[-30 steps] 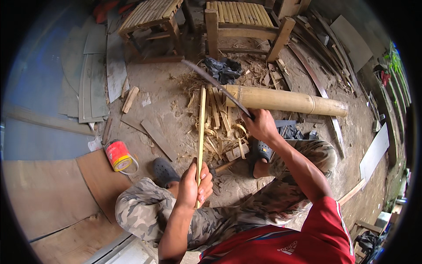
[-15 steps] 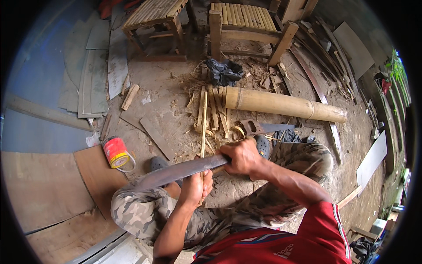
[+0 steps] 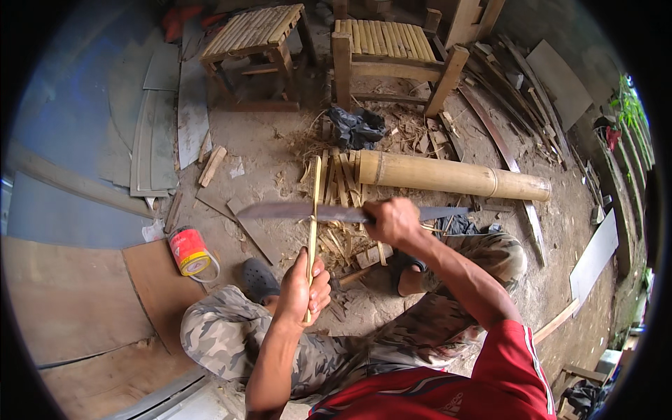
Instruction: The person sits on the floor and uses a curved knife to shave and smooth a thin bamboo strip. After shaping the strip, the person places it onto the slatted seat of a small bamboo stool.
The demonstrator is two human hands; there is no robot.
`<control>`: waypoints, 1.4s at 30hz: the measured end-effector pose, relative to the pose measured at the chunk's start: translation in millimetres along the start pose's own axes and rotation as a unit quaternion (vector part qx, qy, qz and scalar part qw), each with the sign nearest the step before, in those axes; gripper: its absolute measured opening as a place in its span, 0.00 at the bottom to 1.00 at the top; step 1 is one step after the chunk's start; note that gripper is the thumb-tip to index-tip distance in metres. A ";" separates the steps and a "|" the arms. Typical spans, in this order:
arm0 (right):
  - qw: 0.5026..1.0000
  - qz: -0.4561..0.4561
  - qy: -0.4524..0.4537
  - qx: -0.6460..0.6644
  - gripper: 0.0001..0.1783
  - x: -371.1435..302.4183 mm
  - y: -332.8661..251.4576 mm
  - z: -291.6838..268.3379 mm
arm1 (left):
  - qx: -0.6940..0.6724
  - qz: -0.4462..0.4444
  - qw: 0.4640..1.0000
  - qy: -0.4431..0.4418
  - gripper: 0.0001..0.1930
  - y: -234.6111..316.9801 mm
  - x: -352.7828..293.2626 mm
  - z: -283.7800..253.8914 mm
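My left hand (image 3: 306, 287) is closed round the lower part of a thin, pale bamboo strip (image 3: 316, 185), which points away from me. In my right hand (image 3: 393, 220) is the handle of a machete (image 3: 297, 212). Its long dark blade reaches left across the strip, well beyond my left hand, and is a little smeared by motion. Where it crosses, the blade meets the strip; a small pale curl or notch shows there. Below both hands lie split bamboo pieces (image 3: 340, 178) and shavings on the ground.
A thick bamboo pole (image 3: 448, 173) lies beyond my right hand, with a handsaw (image 3: 441, 211) partly hidden behind that hand. A black plastic bag (image 3: 355, 127) and two bamboo-topped stools (image 3: 255, 29) stand farther off. A red and yellow can (image 3: 189, 252) is at the left.
The machete has moved away from me along the strip, from near my left hand to farther up. My left hand has shifted slightly left and the strip tilts a little more.
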State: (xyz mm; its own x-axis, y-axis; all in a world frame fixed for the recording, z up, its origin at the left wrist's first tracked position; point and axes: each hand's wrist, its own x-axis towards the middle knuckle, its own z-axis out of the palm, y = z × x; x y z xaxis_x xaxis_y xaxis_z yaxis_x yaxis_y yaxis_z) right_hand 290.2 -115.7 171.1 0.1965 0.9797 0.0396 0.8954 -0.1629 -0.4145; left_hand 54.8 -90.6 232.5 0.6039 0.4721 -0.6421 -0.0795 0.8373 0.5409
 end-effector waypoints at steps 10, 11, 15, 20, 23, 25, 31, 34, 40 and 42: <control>0.990 0.082 -0.086 -0.075 0.13 25.1 26.8 -15.4 | -0.026 -0.040 0.998 -0.052 0.22 -8.3 9.7 -4.4; 0.997 0.027 -0.015 -0.073 0.13 20.4 29.1 -11.7 | -0.036 -0.039 0.997 -0.060 0.22 -6.5 10.0 -5.9; 0.999 -0.016 -0.052 -0.002 0.09 -7.4 -20.0 -5.3 | -0.042 -0.034 0.998 -0.035 0.22 -6.5 5.8 -4.6; 0.981 0.076 -0.134 -0.122 0.13 27.3 16.3 -20.4 | -0.052 -0.047 0.994 -0.087 0.21 -10.7 -5.6 -8.0; 0.972 0.233 -0.033 -0.006 0.19 48.1 94.4 -35.4 | -0.068 -0.057 0.989 -0.118 0.22 -11.7 -2.5 -11.6; 0.986 0.162 0.015 -0.036 0.17 33.2 90.6 -24.5 | -0.081 -0.046 0.988 -0.120 0.21 -10.6 -0.6 -16.5; 0.998 0.015 0.019 0.057 0.11 -15.8 1.5 -2.0 | -0.063 -0.035 0.992 -0.102 0.19 -6.8 7.9 -12.3; 0.992 -0.093 -0.041 0.071 0.06 -38.5 -40.6 -11.5 | -0.080 -0.043 0.995 -0.036 0.20 -10.0 7.0 -16.7; 0.999 0.018 -0.019 -0.031 0.10 1.7 10.3 -9.5 | -0.037 -0.027 0.995 -0.089 0.21 -7.1 -9.2 -9.7; 0.991 0.132 0.001 -0.007 0.14 28.6 56.8 -15.2 | -0.032 -0.045 0.994 -0.099 0.22 -8.8 -8.4 -9.8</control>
State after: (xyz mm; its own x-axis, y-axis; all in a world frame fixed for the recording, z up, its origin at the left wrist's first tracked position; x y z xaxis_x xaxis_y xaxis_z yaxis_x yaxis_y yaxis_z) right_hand 352.8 -98.7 162.5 0.4254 0.9026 -0.0661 0.8179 -0.4147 -0.3990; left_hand 42.7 -99.3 227.9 0.7551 0.3364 -0.5627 -0.0650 0.8925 0.4463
